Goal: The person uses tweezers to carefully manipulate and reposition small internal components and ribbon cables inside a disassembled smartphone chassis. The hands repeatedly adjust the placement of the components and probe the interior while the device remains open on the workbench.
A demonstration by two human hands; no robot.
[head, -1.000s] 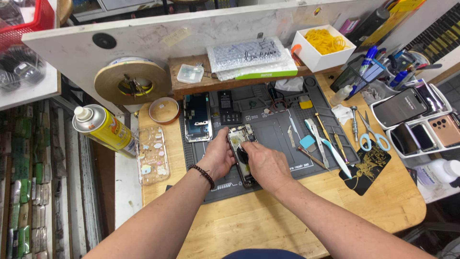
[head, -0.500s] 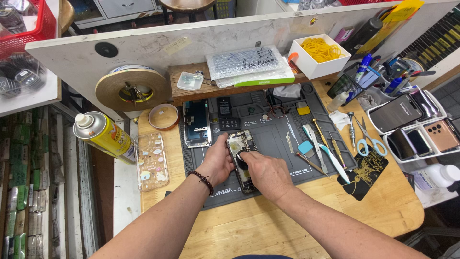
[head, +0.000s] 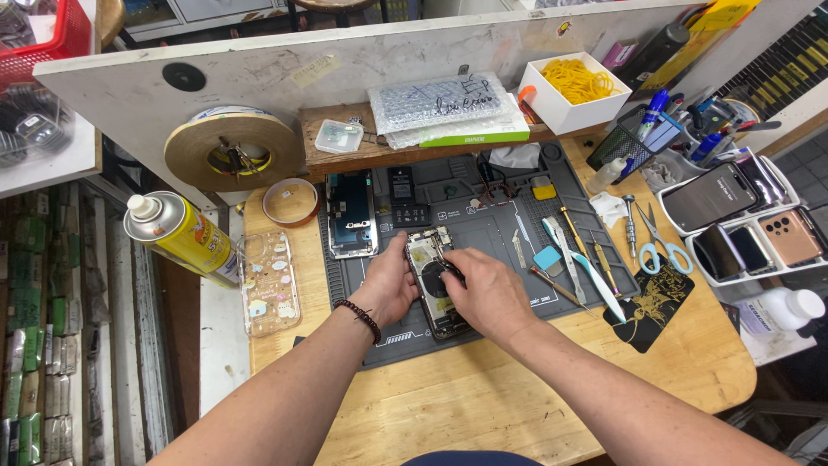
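Note:
An opened phone body (head: pixel 435 280) lies face up on the dark grey repair mat (head: pixel 483 229), its insides showing. My left hand (head: pixel 390 283) grips the phone's left edge and steadies it; a dark bead bracelet sits on that wrist. My right hand (head: pixel 485 289) rests over the phone's right side, fingertips pinched on something small inside the phone; I cannot tell what it is. A detached phone screen (head: pixel 351 213) lies on the mat to the upper left, and a black battery-like part (head: pixel 404 197) lies beside it.
Tweezers, pry tools and a blue-handled tool (head: pixel 573 259) lie on the mat's right side, with scissors (head: pixel 660 246) beyond. A yellow spray can (head: pixel 177 235), a clear phone case (head: pixel 269 280) and a tape roll (head: pixel 231 148) are at left. Trays of phones (head: pixel 746 216) sit at right.
The view has shifted slightly; both hands stay on the opened phone, with the right fingers making only small movements over its inside.

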